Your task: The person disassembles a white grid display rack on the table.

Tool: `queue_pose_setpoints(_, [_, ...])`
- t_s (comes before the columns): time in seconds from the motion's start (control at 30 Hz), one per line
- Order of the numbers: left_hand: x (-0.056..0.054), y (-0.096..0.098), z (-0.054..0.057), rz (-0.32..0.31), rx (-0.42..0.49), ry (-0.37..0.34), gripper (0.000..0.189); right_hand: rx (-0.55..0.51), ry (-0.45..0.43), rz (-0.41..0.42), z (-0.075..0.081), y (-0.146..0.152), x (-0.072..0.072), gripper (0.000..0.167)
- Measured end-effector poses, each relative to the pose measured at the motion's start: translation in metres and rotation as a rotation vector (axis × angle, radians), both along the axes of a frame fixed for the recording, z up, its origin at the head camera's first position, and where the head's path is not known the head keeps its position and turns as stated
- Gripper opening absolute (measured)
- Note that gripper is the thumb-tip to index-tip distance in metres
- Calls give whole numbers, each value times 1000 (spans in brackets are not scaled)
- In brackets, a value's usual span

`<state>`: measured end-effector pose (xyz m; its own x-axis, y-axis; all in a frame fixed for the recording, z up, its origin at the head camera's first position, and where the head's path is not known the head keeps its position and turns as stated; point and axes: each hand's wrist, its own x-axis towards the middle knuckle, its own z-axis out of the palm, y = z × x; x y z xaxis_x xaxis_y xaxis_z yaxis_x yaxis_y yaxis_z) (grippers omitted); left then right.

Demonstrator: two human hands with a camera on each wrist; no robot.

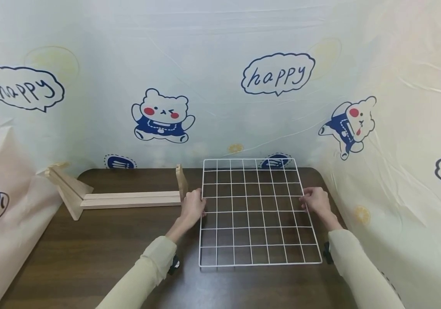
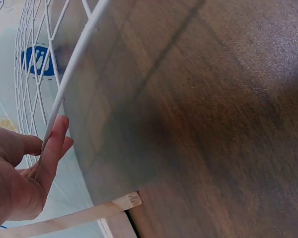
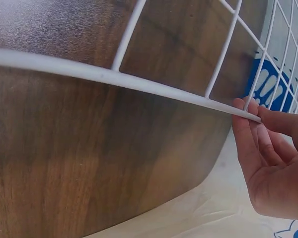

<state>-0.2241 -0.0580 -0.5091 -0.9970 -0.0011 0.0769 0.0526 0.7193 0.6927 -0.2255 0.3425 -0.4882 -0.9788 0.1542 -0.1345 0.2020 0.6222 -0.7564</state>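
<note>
A white wire grid panel point(image 1: 248, 211) is held above the brown table by both hands, one at each side edge. My left hand point(image 1: 193, 207) pinches the left edge rod between thumb and fingers; the left wrist view shows this grip point(image 2: 32, 171) closely. On the opposite edge, my right hand point(image 1: 316, 201) pinches the rod, its thumb and fingers point(image 3: 248, 144) around the wire in the right wrist view. Just left of the panel stands a pale wooden frame point(image 1: 131, 200), two upright end pieces joined by a long bar. Its right end piece point(image 1: 182, 180) is close to my left hand.
The dark brown wooden tabletop point(image 1: 89, 253) has rounded far corners. Behind it and at both sides hangs a pale cloth point(image 1: 220, 120) printed with bears and "happy" bubbles. The wooden frame's left end piece point(image 1: 66, 191) stands near the table's left edge.
</note>
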Motion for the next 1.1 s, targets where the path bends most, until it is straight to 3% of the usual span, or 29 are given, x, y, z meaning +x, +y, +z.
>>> queue_pose_setpoints(0.2, [-3, 0, -5, 3, -93, 8, 4, 102, 16, -14, -8, -5, 2, 29])
queue_pose_setpoints(0.43, [-3, 5, -4, -48, -89, 9, 6, 213, 43, -64, -12, -9, 1, 17])
queue_pose_setpoints(0.53, [-4, 7, -5, -60, -112, 4, 7, 269, 28, -48, -15, -8, -2, 16])
queue_pose_setpoints(0.7, [-5, 11, -10, -74, -201, 60, 13, 378, 61, -3, -24, -4, -10, 11])
queue_pose_setpoints(0.87, [-6, 17, -16, -108, -269, 91, 16, 481, 99, 22, -33, -2, -14, 25])
queue_pose_setpoints(1.1, [-8, 16, -26, -96, -362, 109, 13, 505, 57, 34, -40, -6, -16, 26])
